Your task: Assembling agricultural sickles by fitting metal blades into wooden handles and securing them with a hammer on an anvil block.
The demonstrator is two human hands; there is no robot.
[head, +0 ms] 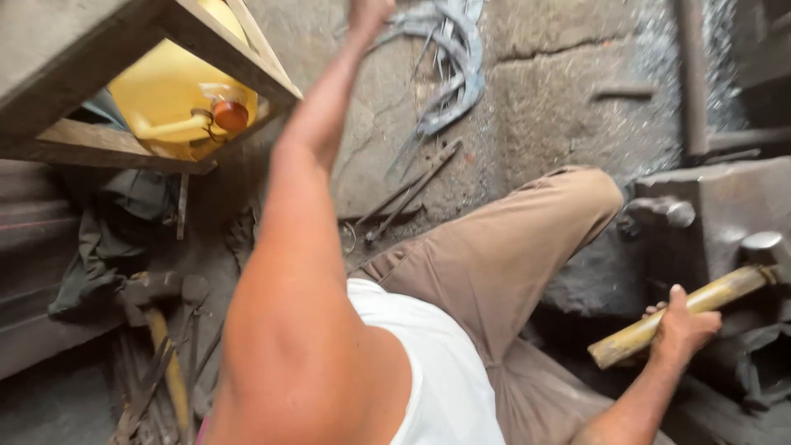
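Note:
My right hand (681,326) grips the yellowish wooden handle of a hammer (700,303) at the lower right. The hammer's metal head (763,247) rests on a dark steel anvil block (709,216). My left arm stretches far forward across the middle of the view. My left hand (367,11) is at the top edge, cut off by the frame, next to a pile of curved grey metal blades (451,74) on the floor. Whether it holds anything is hidden. My knee in tan trousers (527,239) lies between the two hands.
A yellow plastic jerrycan (177,99) with an orange cap sits inside a wooden frame (107,144) at upper left. Another hammer (156,313) and thin metal rods (408,194) lie on the cracked concrete floor. Dark cloth (107,239) is heaped at left.

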